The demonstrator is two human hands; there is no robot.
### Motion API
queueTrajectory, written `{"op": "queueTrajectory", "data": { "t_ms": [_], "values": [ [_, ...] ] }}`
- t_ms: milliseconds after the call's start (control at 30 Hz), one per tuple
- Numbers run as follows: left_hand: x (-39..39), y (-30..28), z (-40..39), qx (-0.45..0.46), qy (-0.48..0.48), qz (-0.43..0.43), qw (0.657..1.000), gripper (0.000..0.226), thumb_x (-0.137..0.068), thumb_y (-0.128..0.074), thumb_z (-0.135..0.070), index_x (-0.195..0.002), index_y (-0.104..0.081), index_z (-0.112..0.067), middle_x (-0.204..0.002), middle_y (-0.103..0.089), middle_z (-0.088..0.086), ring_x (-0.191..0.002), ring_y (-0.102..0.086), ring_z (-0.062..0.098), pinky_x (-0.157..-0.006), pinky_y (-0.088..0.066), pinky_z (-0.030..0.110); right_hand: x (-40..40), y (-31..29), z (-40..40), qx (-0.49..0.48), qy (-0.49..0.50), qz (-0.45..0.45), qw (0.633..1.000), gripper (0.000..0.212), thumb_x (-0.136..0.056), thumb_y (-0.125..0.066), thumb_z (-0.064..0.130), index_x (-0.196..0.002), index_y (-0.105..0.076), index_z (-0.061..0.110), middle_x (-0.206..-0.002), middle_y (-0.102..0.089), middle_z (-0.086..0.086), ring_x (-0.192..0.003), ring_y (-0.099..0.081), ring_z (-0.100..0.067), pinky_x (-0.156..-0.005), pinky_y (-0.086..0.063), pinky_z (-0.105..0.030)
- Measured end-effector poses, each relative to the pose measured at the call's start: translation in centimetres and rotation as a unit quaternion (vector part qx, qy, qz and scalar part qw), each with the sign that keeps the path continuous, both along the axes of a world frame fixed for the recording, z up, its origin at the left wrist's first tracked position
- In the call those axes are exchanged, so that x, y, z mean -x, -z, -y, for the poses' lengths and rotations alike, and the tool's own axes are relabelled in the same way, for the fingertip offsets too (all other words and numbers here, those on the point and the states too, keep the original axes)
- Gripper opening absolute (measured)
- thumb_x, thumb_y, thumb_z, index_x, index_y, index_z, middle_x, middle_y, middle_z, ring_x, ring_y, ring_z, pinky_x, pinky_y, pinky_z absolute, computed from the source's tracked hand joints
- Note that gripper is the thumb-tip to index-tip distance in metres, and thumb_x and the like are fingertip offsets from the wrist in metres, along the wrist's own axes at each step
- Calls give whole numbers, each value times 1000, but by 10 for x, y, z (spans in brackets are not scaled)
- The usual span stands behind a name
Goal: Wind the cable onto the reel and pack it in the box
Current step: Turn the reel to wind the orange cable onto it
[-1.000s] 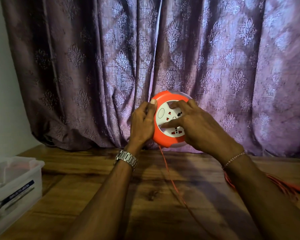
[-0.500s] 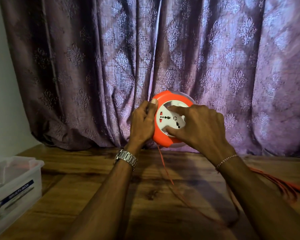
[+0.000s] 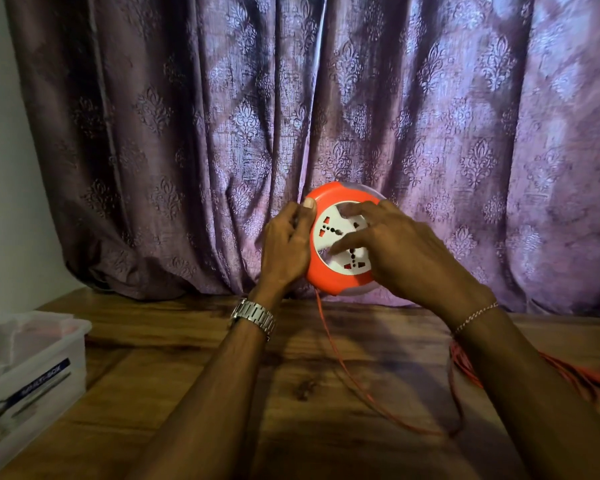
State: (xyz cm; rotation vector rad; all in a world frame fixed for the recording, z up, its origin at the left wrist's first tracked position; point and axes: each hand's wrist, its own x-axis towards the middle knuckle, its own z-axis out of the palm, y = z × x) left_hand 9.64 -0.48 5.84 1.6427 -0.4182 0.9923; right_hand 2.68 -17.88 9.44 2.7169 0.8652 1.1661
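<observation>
Left hand [image 3: 284,247] clamps reel [image 3: 340,237] rim steady; right hand [image 3: 399,251] fingers press white face to wind slack cable [image 3: 343,368].

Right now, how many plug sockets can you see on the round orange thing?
2: one socket upper left on the reel's white face, another at the bottom. The right hand may hide more.

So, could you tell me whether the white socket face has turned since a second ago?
Yes. The white socket face has rotated inside the orange reel.
</observation>
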Motion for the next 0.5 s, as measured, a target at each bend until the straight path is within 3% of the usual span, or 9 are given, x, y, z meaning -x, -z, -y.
{"op": "queueTrajectory", "data": {
  "t_ms": [133, 233, 367, 500],
  "values": [
    [-1, 0, 2, 1, 9, -3, 1000, 43, -100, -49, -47, -67, -44, -21, -63, -51, -2, -63, -44, 15, -63, -43, 49, 0, 1, 0, 29, 18, -3, 999, 54, -66, -75, 28, -109, -62, 56, -143, -41, 7, -128, -39, -21, -66, -32, -30],
    [-1, 0, 2, -3, 16, 3, 1000, 41, -101, -49, -46, -70, -47, -19, -64, -52, 2, -64, -45, 16, -64, -44, 51, -1, 2, -3, 22, 40, 22, 999, 53, -71, -72, 29, -112, -59, 60, -138, -42, 7, -125, -40, -21, -65, -40, -35],
    [-3, 0, 1, 14, 23, 1, 1000, 42, -100, -49, -47, -67, -45, -21, -63, -50, -4, -65, -43, 14, -65, -43, 49, -1, 6, -2, -19, 48, 56, 997, 56, -73, -64, 33, -120, -52, 60, -123, -52, 0, -107, -55, -26, -67, -48, -36],
    [-4, -1, 0, 27, 29, 0, 999, 44, -99, -50, -50, -66, -46, -21, -59, -48, -9, -60, -41, 11, -60, -38, 43, -1, 6, -3, -122, 68, 92, 986, 58, -67, -55, 69, -122, -54, 54, -95, -70, 2, -88, -66, -29, -65, -48, -35]
  ]
}}
